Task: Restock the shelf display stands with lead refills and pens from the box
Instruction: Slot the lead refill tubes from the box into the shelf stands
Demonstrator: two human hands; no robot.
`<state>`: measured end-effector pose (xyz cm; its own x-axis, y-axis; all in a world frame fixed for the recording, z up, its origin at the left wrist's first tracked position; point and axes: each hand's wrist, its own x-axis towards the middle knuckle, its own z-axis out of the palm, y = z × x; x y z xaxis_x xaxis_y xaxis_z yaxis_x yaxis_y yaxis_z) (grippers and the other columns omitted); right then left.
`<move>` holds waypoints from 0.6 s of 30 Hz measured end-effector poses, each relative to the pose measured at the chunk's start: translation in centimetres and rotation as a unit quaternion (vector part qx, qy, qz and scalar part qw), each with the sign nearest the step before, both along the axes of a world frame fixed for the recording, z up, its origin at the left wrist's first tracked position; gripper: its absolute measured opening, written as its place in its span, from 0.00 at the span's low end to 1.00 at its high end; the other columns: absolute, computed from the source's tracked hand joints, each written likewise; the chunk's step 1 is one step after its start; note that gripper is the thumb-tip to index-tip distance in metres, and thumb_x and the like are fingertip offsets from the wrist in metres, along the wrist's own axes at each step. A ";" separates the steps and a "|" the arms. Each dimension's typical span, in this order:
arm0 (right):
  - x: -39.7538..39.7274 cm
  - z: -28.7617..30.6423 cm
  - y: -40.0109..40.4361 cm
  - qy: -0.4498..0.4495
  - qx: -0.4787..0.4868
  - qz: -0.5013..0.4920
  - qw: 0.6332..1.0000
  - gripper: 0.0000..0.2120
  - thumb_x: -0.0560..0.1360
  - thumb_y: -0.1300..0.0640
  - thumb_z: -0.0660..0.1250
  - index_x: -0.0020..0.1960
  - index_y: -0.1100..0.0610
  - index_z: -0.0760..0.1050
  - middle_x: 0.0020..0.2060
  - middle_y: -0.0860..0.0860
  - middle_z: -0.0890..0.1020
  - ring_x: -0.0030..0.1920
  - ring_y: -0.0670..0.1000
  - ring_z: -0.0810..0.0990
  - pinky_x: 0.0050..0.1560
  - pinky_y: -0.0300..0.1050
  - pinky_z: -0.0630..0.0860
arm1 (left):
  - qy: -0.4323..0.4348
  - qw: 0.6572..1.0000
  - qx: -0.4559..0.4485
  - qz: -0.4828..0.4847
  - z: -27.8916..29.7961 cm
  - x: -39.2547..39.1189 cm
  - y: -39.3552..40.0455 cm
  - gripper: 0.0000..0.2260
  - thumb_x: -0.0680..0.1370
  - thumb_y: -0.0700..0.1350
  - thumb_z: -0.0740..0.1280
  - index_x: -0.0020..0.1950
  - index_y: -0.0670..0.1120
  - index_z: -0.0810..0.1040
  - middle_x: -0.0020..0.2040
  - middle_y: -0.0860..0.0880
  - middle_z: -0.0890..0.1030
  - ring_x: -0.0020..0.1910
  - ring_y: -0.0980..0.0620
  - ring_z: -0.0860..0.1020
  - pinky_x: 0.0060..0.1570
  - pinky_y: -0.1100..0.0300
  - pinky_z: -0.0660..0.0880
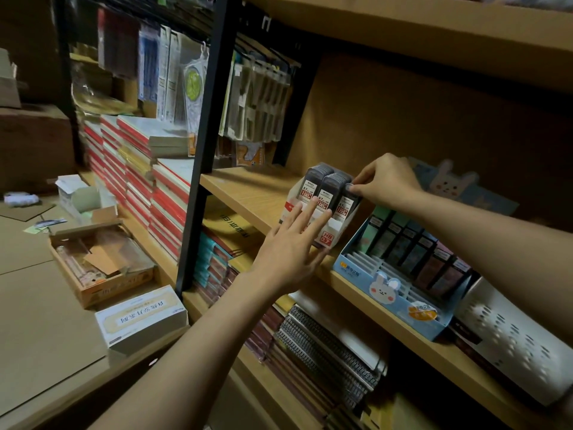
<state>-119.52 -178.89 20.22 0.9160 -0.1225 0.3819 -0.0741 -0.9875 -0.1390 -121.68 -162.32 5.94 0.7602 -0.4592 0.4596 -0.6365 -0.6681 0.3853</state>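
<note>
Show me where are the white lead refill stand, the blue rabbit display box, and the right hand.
white lead refill stand [333, 234], head view, front wall beside the HB 0.7 label
blue rabbit display box [366, 282], head view, front panel
right hand [387, 181], head view, back of hand

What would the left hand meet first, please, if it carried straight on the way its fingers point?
The left hand already touches the white cardboard display stand; next, probably, the dark lead refill cases.

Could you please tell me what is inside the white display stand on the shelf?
The white display stand holds three rows of dark 0.7 lead refill cases. The right hand pinches the rightmost row's top; the left hand covers the stand's front, hiding its lower part.
</note>
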 end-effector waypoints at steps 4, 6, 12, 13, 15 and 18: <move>-0.1 -0.7 -0.2 -0.033 -0.017 0.003 0.999 0.05 0.71 0.52 0.75 0.44 0.51 0.82 0.43 0.50 0.84 0.44 0.49 0.82 0.46 0.51 0.82 | -0.002 1.000 0.005 -0.005 -0.1 -0.1 -0.1 0.32 0.80 0.58 0.58 0.78 0.59 0.43 0.79 0.54 0.37 0.78 0.51 0.40 0.75 0.47 0.51; -0.3 -1.0 -0.5 -0.037 -0.028 -0.003 0.999 0.07 0.72 0.51 0.75 0.48 0.53 0.83 0.46 0.51 0.84 0.47 0.51 0.82 0.47 0.52 0.82 | -0.001 1.000 0.009 -0.014 -0.1 -0.4 0.1 0.33 0.80 0.58 0.59 0.78 0.59 0.44 0.79 0.55 0.37 0.78 0.52 0.42 0.75 0.47 0.53; -3.7 -0.1 0.8 -0.195 0.016 0.097 0.976 0.07 0.75 0.60 0.70 0.52 0.54 0.82 0.52 0.52 0.78 0.50 0.48 0.77 0.51 0.34 0.72 | -0.005 0.998 0.045 -0.035 0.0 -2.5 1.3 0.33 0.80 0.54 0.62 0.79 0.59 0.45 0.79 0.54 0.39 0.78 0.52 0.44 0.75 0.51 0.50; -5.2 -0.3 1.7 -0.222 0.041 0.145 0.963 0.07 0.75 0.61 0.69 0.51 0.55 0.82 0.50 0.50 0.78 0.46 0.44 0.75 0.47 0.29 0.71 | -0.007 0.998 0.041 -0.036 0.0 -3.1 1.8 0.32 0.80 0.53 0.63 0.79 0.59 0.47 0.80 0.53 0.43 0.78 0.52 0.46 0.76 0.51 0.51; -8.4 -2.1 3.9 -0.229 0.074 0.232 0.942 0.06 0.74 0.62 0.68 0.49 0.55 0.81 0.47 0.48 0.77 0.43 0.40 0.74 0.44 0.28 0.72 | -0.011 0.999 0.022 -0.039 -0.4 -4.6 3.2 0.28 0.80 0.52 0.64 0.77 0.56 0.56 0.79 0.51 0.57 0.76 0.51 0.57 0.74 0.51 0.61; -12.7 -7.7 6.8 -0.147 0.096 0.318 0.932 0.05 0.74 0.61 0.68 0.48 0.55 0.81 0.46 0.48 0.79 0.44 0.42 0.77 0.44 0.32 0.74 | 0.074 0.995 0.014 -0.057 -2.1 -7.5 6.2 0.17 0.79 0.46 0.66 0.67 0.48 0.72 0.61 0.49 0.78 0.59 0.50 0.77 0.57 0.58 0.74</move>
